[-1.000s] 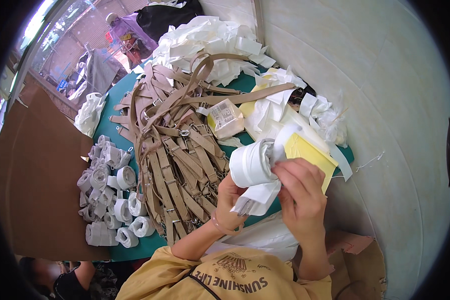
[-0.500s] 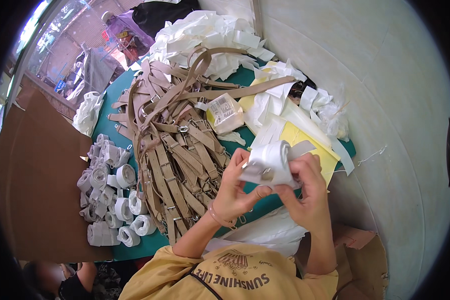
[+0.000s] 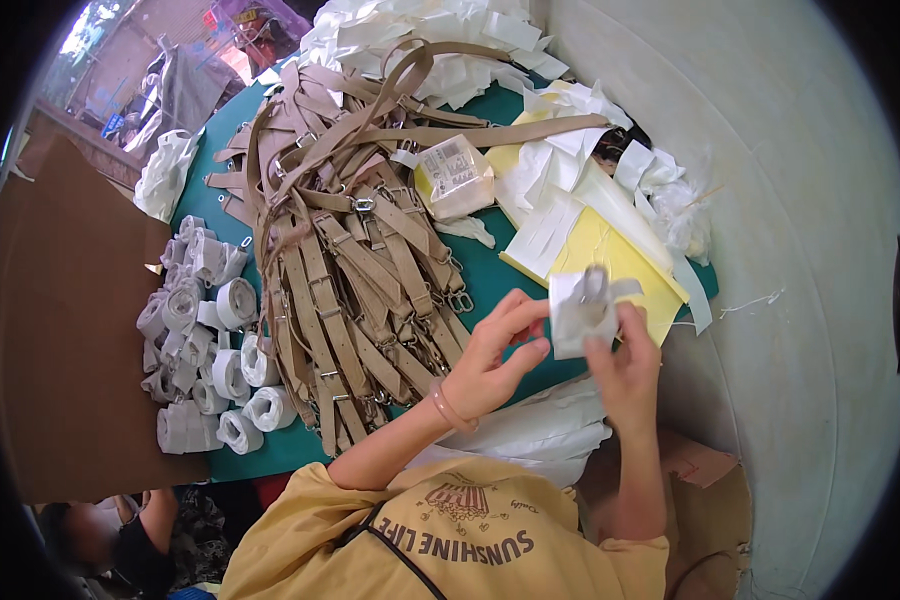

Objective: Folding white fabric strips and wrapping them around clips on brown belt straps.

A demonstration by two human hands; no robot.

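A strap rolled up in white paper (image 3: 578, 325) is in my right hand (image 3: 626, 375), its thumb and fingers pinching the right side. A metal buckle, somewhat blurred, shows at the top of the roll. My left hand (image 3: 492, 362) is beside it with thumb and index finger apart. That index fingertip reaches the roll's left edge; whether it touches I cannot tell. Left of my hands lies a big heap of tan straps (image 3: 355, 270) with metal buckles and rings. Several white wrapped rolls (image 3: 235, 303) are stacked at the table's left.
The green table (image 3: 490, 250) also bears a heap of white paper slips (image 3: 430, 45), a clear plastic-wrapped pack (image 3: 457, 175) and yellow sheets (image 3: 625, 265). A brown cardboard panel (image 3: 70, 330) stands left, a wall right. An open carton (image 3: 705, 500) is low right; another person sits low left.
My left hand has loosened its grip on the roll and drawn slightly away. My right hand keeps the roll, now turned with its buckle upward. The whole view has shifted a little.
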